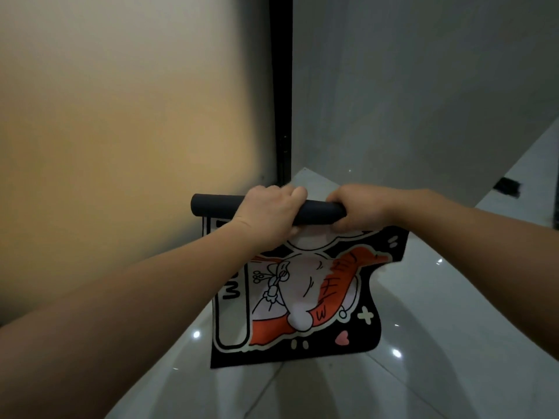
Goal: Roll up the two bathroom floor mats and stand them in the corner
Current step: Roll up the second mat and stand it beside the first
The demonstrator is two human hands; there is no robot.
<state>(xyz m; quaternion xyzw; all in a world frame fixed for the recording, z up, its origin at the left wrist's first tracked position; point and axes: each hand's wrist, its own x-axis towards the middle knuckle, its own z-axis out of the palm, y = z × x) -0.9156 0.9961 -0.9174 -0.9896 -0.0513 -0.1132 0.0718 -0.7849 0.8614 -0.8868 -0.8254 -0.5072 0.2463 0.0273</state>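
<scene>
Here, glossy white floor tiles are meeting a frosted panel and grey wall at a dark corner post. The cartoon-printed mat is hanging in mid-air before that corner, apparently clear of the floor, its upper part wound into a dark roll. The left hand and right hand are both curling their fingers tightly around the roll.

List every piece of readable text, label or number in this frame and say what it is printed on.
"W": a single letter on the orange part of the cartoon print on the mat.
"W" plus a further character above it, cut off: running sideways in the white panel along the mat's left edge; the rest is hidden by the left hand and the rolled part.
No other text, brand or number shows on the walls or floor.
</scene>
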